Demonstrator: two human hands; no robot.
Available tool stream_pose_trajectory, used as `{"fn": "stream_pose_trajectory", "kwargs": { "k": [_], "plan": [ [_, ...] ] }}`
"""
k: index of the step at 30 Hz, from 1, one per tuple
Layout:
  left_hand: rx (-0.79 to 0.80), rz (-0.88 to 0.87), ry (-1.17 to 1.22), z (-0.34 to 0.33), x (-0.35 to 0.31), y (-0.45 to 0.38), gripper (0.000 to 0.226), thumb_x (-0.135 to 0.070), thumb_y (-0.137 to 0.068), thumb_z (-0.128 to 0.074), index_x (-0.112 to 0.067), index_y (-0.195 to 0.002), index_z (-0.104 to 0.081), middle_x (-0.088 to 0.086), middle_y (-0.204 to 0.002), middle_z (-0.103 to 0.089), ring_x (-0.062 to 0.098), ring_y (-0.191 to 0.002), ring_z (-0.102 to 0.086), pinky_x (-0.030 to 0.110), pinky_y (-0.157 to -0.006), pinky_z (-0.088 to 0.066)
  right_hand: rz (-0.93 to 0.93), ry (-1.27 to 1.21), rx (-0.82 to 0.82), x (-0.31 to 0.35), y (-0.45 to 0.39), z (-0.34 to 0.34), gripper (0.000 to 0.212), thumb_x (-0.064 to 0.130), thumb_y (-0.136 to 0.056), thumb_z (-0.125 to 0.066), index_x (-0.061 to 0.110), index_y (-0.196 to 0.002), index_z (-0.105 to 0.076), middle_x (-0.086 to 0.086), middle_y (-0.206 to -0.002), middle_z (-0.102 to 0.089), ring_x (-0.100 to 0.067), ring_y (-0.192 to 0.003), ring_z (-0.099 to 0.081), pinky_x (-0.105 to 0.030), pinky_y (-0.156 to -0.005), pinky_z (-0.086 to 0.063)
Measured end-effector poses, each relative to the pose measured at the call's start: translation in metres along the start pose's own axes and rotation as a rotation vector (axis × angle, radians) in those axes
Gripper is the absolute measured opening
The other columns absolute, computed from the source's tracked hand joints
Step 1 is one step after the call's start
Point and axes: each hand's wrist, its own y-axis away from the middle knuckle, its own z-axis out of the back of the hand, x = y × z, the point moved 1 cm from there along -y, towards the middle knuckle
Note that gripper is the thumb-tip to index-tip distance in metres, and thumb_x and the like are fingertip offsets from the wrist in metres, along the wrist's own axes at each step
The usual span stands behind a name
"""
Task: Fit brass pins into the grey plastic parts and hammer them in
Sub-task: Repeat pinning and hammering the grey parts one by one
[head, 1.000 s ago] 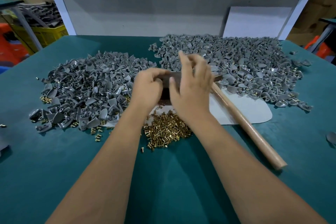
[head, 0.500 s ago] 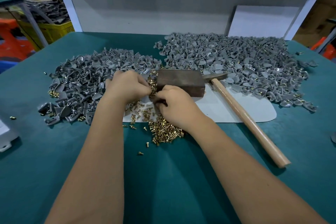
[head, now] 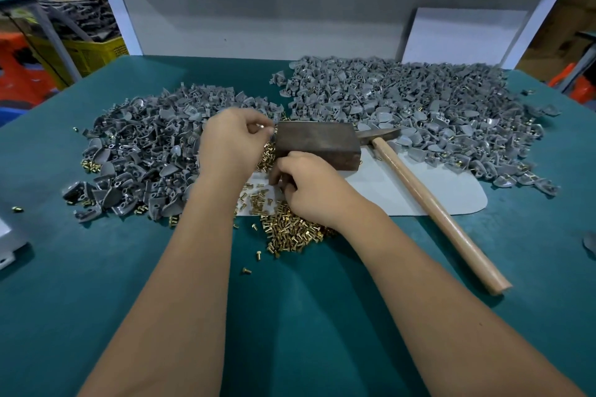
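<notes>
Brass pins (head: 292, 232) lie in a loose heap at the centre of the teal table (head: 96, 267), short with flat heads, shiny gold; strays are scattered toward 7 o'clock of the heap. Grey plastic parts form two piles: the left pile (head: 142, 151) at 10 o'clock of the pins, and the larger right pile (head: 419, 106) at 1 o'clock, some of whose pieces show a glint of brass. The parts are small, curved, shell-like with lugs. The left hand (head: 230, 145) has its fingers curled, pinching a small grey piece at the block's left end. The right hand (head: 309, 190), fingers curled down among the pins; whether it grips one I cannot tell. A dark wooden block (head: 317, 145) sits on a pale grey mat (head: 419, 193), and a hammer (head: 432, 203) lies beside it, handle pointing to 5 o'clock.
</notes>
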Motion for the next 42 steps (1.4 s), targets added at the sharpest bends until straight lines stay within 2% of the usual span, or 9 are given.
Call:
{"fn": "stream_pose_trajectory", "kwargs": {
  "k": [3,9,11,17,23,29,36,39,42],
  "plan": [
    [-0.036,0.026,0.182,-0.013,-0.005,0.004,0.009,-0.020,-0.086,-0.071,-0.025,-0.091,-0.077,-0.015,-0.076,-0.066,0.006,-0.076,-0.063,0.026,-0.073,-0.052,0.006,0.038,-0.010,-0.003,0.002,0.004,0.024,0.001,-0.081,-0.053,0.008,-0.099,-0.067,-0.008,-0.098,-0.058,-0.027,-0.092,-0.056,-0.040,-0.077,-0.048],
    [0.065,-0.094,0.275,-0.028,-0.012,0.008,0.018,-0.011,-0.082,-0.076,-0.029,-0.085,-0.075,-0.014,-0.086,-0.070,-0.004,-0.084,-0.063,0.011,-0.080,-0.048,0.097,0.311,-0.026,-0.007,0.007,0.010,0.030,0.042,-0.082,-0.058,0.016,-0.094,-0.066,-0.003,-0.096,-0.063,-0.023,-0.093,-0.055,-0.031,-0.069,-0.045],
    [0.072,-0.131,0.251,-0.030,-0.012,0.009,0.019,-0.011,-0.081,-0.077,-0.029,-0.085,-0.076,-0.009,-0.089,-0.071,-0.001,-0.087,-0.063,0.008,-0.078,-0.045,0.074,0.209,0.003,-0.006,0.007,0.011,0.020,0.033,-0.082,-0.059,0.016,-0.091,-0.065,-0.004,-0.095,-0.064,-0.025,-0.091,-0.058,-0.035,-0.070,-0.051],
    [0.089,-0.159,0.212,-0.030,-0.007,0.005,0.011,-0.010,-0.081,-0.077,-0.015,-0.091,-0.079,-0.002,-0.096,-0.073,0.027,-0.109,-0.060,0.044,-0.097,-0.047,-0.011,0.107,0.058,-0.008,0.005,0.011,0.009,0.015,-0.087,-0.057,0.018,-0.083,-0.064,-0.003,-0.087,-0.066,-0.025,-0.081,-0.059,-0.040,-0.069,-0.052],
    [0.040,-0.095,0.202,-0.031,-0.006,0.007,0.012,-0.014,-0.083,-0.074,-0.022,-0.092,-0.077,-0.009,-0.092,-0.071,0.010,-0.099,-0.062,0.033,-0.093,-0.051,-0.018,0.173,0.038,-0.011,0.009,0.016,0.010,0.029,-0.081,-0.056,0.022,-0.084,-0.062,0.005,-0.078,-0.064,-0.021,-0.076,-0.059,-0.029,-0.056,-0.045],
    [0.011,-0.062,0.191,-0.031,-0.003,0.005,0.023,-0.019,-0.083,-0.073,-0.028,-0.104,-0.071,0.002,-0.110,-0.067,0.017,-0.114,-0.056,0.033,-0.102,-0.044,-0.132,-0.032,0.117,-0.016,0.008,0.020,0.014,0.018,-0.082,-0.064,0.029,-0.075,-0.065,0.008,-0.076,-0.065,-0.014,-0.073,-0.061,-0.034,-0.070,-0.054],
    [0.224,-0.120,0.307,-0.038,-0.007,0.008,0.055,0.012,-0.092,-0.043,-0.022,-0.131,-0.061,0.001,-0.132,-0.059,0.002,-0.120,-0.057,0.029,-0.111,-0.041,-0.113,0.011,0.074,-0.019,0.008,0.017,0.006,0.019,-0.082,-0.060,0.019,-0.077,-0.062,0.002,-0.074,-0.064,-0.019,-0.070,-0.059,-0.040,-0.065,-0.054],
    [0.196,-0.131,0.282,-0.040,-0.007,0.007,0.045,0.003,-0.091,-0.057,-0.023,-0.126,-0.066,0.002,-0.126,-0.062,0.007,-0.115,-0.061,0.033,-0.107,-0.045,-0.116,-0.076,0.131,-0.020,0.009,0.020,0.007,0.020,-0.079,-0.065,0.025,-0.082,-0.069,0.010,-0.079,-0.066,-0.008,-0.075,-0.061,-0.030,-0.070,-0.053],
    [0.128,-0.099,0.295,-0.037,-0.005,0.006,0.039,-0.011,-0.083,-0.074,-0.027,-0.118,-0.070,-0.006,-0.108,-0.069,0.014,-0.115,-0.059,0.038,-0.104,-0.047,-0.124,-0.179,0.172,-0.021,0.011,0.023,0.015,0.011,-0.079,-0.068,0.025,-0.082,-0.073,0.019,-0.069,-0.062,0.007,-0.066,-0.056,-0.008,-0.060,-0.042]
  ]
}}
